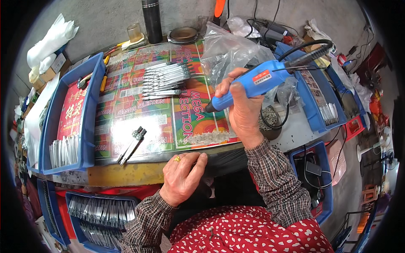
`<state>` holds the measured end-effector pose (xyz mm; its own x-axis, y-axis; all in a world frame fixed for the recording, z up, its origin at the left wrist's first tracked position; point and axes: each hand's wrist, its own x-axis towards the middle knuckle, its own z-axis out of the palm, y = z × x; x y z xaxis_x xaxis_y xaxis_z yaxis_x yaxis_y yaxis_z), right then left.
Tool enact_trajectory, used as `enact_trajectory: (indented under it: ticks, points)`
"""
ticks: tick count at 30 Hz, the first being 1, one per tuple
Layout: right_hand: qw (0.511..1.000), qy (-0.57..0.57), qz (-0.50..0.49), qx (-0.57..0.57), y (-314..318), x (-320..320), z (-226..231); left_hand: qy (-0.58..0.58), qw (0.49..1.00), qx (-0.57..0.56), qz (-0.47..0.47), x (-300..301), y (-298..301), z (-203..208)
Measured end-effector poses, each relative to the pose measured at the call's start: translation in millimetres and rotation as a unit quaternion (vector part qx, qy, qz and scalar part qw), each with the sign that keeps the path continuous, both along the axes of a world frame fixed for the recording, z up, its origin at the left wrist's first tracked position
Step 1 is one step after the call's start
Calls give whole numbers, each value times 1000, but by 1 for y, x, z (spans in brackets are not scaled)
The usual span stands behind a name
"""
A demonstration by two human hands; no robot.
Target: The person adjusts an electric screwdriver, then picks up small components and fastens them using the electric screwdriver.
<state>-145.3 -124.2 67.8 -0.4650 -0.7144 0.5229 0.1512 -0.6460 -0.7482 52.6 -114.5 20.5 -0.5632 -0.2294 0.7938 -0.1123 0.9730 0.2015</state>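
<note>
My right hand (244,109) grips a blue electric screwdriver (262,80), its dark tip pointing down and left over the printed table sheet (156,111). At the table's front edge is my left hand (181,177), fingers curled in and thumb against the index finger; whatever they may hold is hidden. A ring sits on one finger. Left of it lie a few slim silver rods (128,148) with black ends. Further back, a larger pile of similar rods (166,80) rests on the sheet. A cup of small metal parts (270,122) stands behind my right wrist.
Blue bins (90,126) (318,122) with silver rods flank the table. Below the left front edge, another blue bin (101,217) holds many rods. A clear plastic bag (234,48), a black flask (152,21) and a stacked dish (182,34) stand at the back. The screwdriver's black cable (310,44) loops right.
</note>
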Motion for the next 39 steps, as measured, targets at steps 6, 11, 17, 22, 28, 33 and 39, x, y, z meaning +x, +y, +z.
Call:
enact_trajectory:
  ticks: [6, 11, 17, 22, 28, 33, 39]
  points:
    - [993, -75, 61, -62, 24, 11, 9, 13, 1000, 8, 18, 1, 0, 0]
    - [996, -54, 51, -47, 50, 12, 12, -8, 1000, -8, -2, -1, -1, 1]
    - [997, -68, 37, 5, 69, 18, 21, -19, 999, -3, 28, -4, 4, 7]
    - [990, -121, 70, -7, 73, 23, 19, -24, 998, -2, 50, -3, 7, 6]
    - [986, -138, 87, -25, 79, 25, 20, -22, 999, 6, 40, -2, 7, 3]
    - [985, -144, 96, -15, 77, 28, 19, -22, 998, -2, 58, 2, 6, 4]
    - [994, -91, 65, -15, 87, 19, 26, -18, 999, -4, 44, -9, 6, 2]
